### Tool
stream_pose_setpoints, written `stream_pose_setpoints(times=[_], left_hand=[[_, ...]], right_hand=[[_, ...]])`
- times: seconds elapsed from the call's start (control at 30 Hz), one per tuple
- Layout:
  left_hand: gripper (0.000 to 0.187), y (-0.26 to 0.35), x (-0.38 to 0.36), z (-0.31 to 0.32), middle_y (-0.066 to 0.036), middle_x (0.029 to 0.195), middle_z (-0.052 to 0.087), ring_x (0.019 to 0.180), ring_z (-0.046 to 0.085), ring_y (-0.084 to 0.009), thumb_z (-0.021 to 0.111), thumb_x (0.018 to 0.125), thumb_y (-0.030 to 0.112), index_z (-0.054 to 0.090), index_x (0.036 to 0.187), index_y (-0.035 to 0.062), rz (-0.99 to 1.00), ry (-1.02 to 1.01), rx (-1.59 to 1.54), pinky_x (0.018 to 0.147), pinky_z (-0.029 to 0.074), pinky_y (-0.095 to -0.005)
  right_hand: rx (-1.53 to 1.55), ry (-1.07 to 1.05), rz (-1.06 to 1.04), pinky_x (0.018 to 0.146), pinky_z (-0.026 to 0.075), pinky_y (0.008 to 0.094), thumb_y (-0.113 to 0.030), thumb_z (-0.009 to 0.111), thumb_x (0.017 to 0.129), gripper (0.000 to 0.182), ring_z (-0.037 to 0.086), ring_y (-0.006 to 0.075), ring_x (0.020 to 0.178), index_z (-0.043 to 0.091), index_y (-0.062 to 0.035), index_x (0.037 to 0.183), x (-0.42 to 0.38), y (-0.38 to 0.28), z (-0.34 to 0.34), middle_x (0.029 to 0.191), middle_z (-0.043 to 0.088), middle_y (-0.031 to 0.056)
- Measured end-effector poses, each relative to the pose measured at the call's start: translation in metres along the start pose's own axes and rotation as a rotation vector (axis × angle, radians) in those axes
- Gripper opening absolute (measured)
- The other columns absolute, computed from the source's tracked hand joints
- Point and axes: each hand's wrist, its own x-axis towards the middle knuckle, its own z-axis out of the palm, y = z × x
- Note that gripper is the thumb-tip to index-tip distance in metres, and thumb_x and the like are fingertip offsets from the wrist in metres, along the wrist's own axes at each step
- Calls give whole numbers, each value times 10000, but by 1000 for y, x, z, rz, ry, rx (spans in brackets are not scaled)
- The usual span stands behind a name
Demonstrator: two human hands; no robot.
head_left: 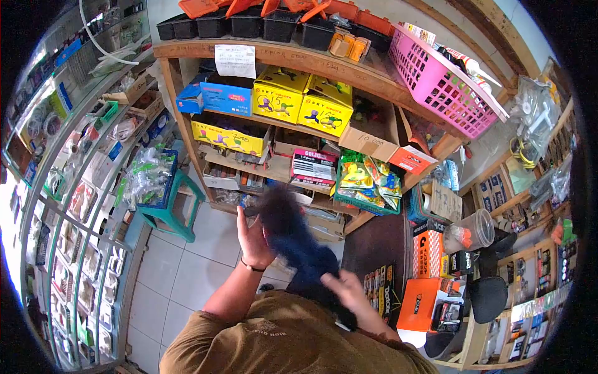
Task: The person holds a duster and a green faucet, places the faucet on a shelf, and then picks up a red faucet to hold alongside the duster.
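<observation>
A long, fluffy duster (293, 227), dark brown at its far end and blue toward me, slants across in front of my body and is smeared by motion. My right hand (349, 293) is closed around its near end. My left hand (253, 240), with a dark band at the wrist, is raised beside the far end; its fingers point up and the palm faces the fluff. Beyond the duster are shelves with a pink and black Soliger box (313, 167) and a green basket of colourful packets (369, 182).
Yellow boxes (280, 93) fill the wooden shelf unit (274, 59), below black bins (246, 26) and a pink basket (445, 87). A glass display (75, 218) runs along the left, near a green stool (177, 212). Orange boxes (423, 305) stand at the right.
</observation>
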Motion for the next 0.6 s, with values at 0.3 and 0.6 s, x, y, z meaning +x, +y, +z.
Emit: stream_pose_setpoints(times=[0.3, 0.6], left_hand=[[764, -2, 4, 7, -226, 1288, 320, 1147, 346, -424, 411, 760, 621, 291, 1296, 91, 33, 115, -240, 949, 309, -506], [767, -6, 12, -4, -199, 1289, 342, 1148, 354, -400, 386, 761, 635, 314, 1286, 81, -34, 67, -107, 964, 291, -475]], right_hand=[[179, 135, 32, 451, 291, 260, -345, 543, 836, 363, 350, 72, 541, 486, -16, 692, -1, -14, 11, 612, 392, -40], [229, 145, -53, 498, 361, 252, -281, 526, 855, 283, 423, 73, 579, 538, -1, 812, 4, -1, 11, 677, 509, 4]])
